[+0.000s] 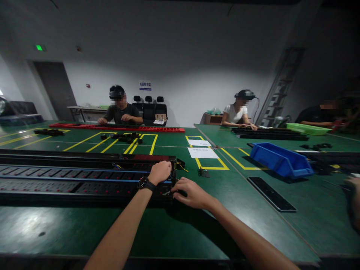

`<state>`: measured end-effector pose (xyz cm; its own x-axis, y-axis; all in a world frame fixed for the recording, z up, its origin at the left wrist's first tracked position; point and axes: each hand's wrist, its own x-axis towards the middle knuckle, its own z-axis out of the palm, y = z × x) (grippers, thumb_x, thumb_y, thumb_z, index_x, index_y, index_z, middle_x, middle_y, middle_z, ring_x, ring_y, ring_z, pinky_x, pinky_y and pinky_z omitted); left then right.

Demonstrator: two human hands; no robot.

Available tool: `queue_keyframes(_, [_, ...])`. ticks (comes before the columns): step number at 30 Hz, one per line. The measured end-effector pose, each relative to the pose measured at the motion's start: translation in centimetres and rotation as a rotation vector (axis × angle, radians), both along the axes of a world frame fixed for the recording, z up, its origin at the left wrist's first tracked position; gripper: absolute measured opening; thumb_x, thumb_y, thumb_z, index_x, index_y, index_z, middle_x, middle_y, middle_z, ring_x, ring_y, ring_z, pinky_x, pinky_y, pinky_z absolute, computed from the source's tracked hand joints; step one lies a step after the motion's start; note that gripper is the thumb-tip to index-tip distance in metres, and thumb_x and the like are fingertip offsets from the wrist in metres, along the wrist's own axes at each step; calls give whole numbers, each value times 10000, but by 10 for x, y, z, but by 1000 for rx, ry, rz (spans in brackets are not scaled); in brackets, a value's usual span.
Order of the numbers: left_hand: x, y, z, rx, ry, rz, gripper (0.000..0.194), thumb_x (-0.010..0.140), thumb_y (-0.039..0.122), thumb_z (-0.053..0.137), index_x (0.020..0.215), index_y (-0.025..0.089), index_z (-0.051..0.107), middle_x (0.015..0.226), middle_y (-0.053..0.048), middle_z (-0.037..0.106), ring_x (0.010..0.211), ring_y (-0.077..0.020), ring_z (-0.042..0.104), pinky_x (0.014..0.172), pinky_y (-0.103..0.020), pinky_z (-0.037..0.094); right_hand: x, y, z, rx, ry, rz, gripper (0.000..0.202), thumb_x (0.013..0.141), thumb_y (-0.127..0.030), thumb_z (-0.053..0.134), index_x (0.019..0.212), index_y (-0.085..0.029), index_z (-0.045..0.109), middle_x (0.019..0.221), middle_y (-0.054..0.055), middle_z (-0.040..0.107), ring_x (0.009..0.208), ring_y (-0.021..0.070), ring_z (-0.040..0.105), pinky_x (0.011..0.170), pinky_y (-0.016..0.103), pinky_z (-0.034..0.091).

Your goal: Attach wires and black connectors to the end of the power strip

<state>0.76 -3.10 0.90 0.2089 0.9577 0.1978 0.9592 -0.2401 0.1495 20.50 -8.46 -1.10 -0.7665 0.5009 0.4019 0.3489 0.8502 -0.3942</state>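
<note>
A long black power strip (98,185), with rows of sockets, red marks and blue lines, lies across the left side of the table. My left hand (160,171), with a black watch on its wrist, rests in a closed grip on the strip's right end. At that same end face, my right hand (191,192) has its fingers bent and its thumb drawn in towards them. Whatever is between these fingertips is too small and dark to make out. Loose wires with a yellow lead (182,167) stick out just behind my hands.
A blue bin (281,159) and a black flat panel (271,194) lie to the right. White paper sheets (202,152) and a small black part (203,173) sit beyond my right hand. Co-workers sit across the green table (225,232), near a red rail (165,129) and black strips (270,134).
</note>
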Motion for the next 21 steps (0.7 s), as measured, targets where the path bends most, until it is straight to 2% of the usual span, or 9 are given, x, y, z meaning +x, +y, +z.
queue_keyframes(5, [0,-1,0,12,-2,-13,322,979,273,359,910,243,672,1019,-62,739,932,-237,704,819,-338,519,-6,-2,-6,28,75,-7,246,942,-149,547,1092,-224,729,1026,52,736,987,200,626,895,332,493])
queue_keyframes(11, [0,-1,1,-2,17,-13,307,977,260,369,924,237,670,1034,-63,733,930,-222,699,813,-316,511,-2,7,-4,70,311,-136,191,979,-262,544,1034,-206,718,993,75,706,955,200,633,870,334,500])
queue_keyframes(13, [0,-1,1,-2,17,-25,305,976,254,368,921,236,667,1038,-64,731,931,-222,697,810,-314,510,9,20,0,92,353,-233,228,1000,-306,513,989,-202,715,959,76,708,934,205,633,853,336,489])
queue_keyframes(15, [-1,-1,1,3,9,-32,300,974,255,370,911,235,663,1030,-63,730,923,-223,696,801,-314,509,28,38,2,102,338,-390,293,1016,-352,473,939,-196,709,921,78,710,887,208,631,817,329,474])
queue_keyframes(19, [-2,0,1,2,-7,-24,293,964,260,378,891,237,662,1006,-60,732,891,-231,697,780,-325,509,75,73,-6,65,16,-780,449,1043,-388,371,793,-184,684,813,87,692,801,207,613,721,290,407])
queue_keyframes(21, [-2,0,1,-5,-13,-25,300,962,260,373,887,242,664,1001,-56,733,886,-234,695,779,-332,509,93,83,-12,-1,-135,-871,524,1060,-407,311,767,-185,684,802,94,700,764,200,618,673,283,370])
